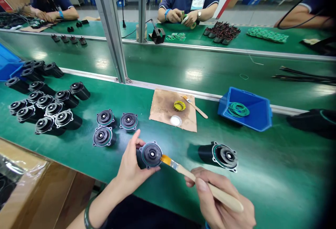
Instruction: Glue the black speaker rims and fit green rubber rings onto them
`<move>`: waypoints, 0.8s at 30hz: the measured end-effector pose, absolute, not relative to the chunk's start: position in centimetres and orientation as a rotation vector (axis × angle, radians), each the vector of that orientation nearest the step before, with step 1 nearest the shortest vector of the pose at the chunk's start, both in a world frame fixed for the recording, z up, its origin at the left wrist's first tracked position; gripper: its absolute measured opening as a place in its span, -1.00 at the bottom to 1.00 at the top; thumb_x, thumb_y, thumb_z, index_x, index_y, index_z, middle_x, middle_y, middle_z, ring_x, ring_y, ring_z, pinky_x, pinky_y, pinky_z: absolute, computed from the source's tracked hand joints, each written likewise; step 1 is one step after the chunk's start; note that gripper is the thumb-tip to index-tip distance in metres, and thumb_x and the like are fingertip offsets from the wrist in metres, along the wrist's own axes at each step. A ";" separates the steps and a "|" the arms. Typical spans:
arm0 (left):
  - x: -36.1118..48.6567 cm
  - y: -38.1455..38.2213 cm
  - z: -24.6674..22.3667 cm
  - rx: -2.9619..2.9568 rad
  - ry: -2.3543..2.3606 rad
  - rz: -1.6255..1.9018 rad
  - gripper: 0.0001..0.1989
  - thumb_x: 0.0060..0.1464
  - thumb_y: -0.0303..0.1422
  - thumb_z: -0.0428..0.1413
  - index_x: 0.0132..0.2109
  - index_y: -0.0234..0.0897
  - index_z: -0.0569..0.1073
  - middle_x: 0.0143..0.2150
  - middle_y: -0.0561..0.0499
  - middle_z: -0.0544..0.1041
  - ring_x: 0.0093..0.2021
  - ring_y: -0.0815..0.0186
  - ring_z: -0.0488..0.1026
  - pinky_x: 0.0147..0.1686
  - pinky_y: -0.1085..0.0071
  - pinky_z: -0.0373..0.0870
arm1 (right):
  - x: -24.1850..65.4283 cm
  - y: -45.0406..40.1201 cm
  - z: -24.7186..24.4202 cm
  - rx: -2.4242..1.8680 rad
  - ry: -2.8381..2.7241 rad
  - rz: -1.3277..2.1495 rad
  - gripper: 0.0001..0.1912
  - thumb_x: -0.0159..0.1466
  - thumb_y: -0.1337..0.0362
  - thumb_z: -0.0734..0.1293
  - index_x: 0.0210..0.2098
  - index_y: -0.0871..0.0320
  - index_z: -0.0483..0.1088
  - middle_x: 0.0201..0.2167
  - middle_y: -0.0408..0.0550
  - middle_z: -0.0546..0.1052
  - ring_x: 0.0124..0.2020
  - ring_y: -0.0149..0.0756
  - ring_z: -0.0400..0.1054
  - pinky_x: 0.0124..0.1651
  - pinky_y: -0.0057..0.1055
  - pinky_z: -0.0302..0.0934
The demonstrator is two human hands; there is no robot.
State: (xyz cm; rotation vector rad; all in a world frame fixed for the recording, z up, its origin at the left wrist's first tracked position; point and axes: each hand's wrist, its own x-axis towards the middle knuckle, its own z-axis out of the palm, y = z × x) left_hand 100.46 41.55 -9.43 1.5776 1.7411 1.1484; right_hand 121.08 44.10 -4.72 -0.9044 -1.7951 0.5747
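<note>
My left hand (132, 167) is wrapped round a black cylindrical housing (151, 154), whose round top with a green ring faces me. In my right hand (223, 197) is a wooden-handled brush (181, 169); its orange bristles touch the right rim of that housing. Another black housing (219, 155) lies tilted on the green table to the right. Left of my left hand stand three more housings, one of them at its fingertips (128, 121). Beyond my hands, a stained cardboard sheet (160, 112) bears a yellow cap (179, 106), a white disc (175, 120) and a second brush (195, 107).
Several black housings (64, 119) crowd the left of the table (178, 190). A blue bin (258, 117) with green rings (238, 109) sits at the back right. A metal post (110, 29) rises behind. People work across the line; a cardboard box (39, 187) is at lower left.
</note>
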 end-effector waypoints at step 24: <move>96.8 42.8 -8.7 1.464 1.253 1.013 0.08 -0.05 -0.51 0.34 0.40 0.08 -0.17 0.10 0.01 0.46 0.11 0.19 0.40 0.18 0.23 0.19 | 120.0 48.6 -4.3 -0.978 -1.634 1.081 -0.78 0.35 0.35 0.27 -0.45 0.15 0.32 -0.55 -0.23 0.43 -0.67 -0.52 0.37 -0.63 -0.62 0.29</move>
